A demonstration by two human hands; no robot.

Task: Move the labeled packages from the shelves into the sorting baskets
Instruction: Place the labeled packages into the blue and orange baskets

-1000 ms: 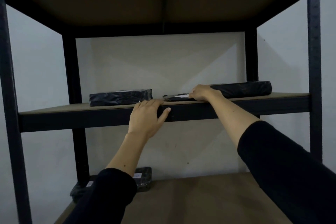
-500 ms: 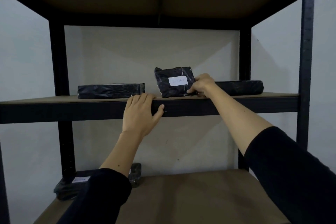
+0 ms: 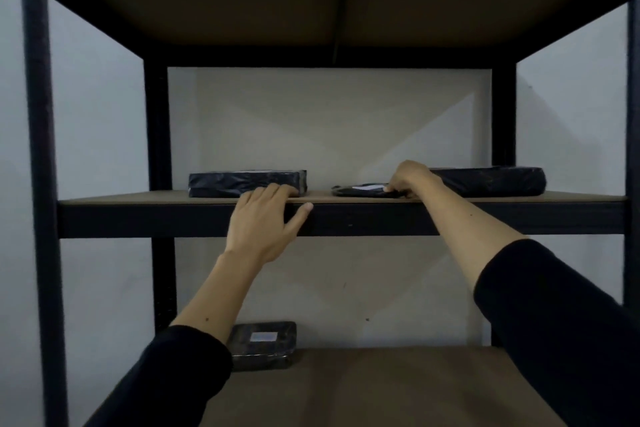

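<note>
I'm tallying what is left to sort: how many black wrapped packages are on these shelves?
4. On the middle shelf: a black plastic-wrapped package at left, a flat one pinched by the right hand, a long one at right. One labeled package on the lower shelf. More may be hidden.

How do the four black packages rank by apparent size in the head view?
1. Right package on the middle shelf
2. Left package: similar, so unsure
3. Lower-shelf package: nearer, partly hidden by a sleeve
4. Flat package under the right hand
</note>
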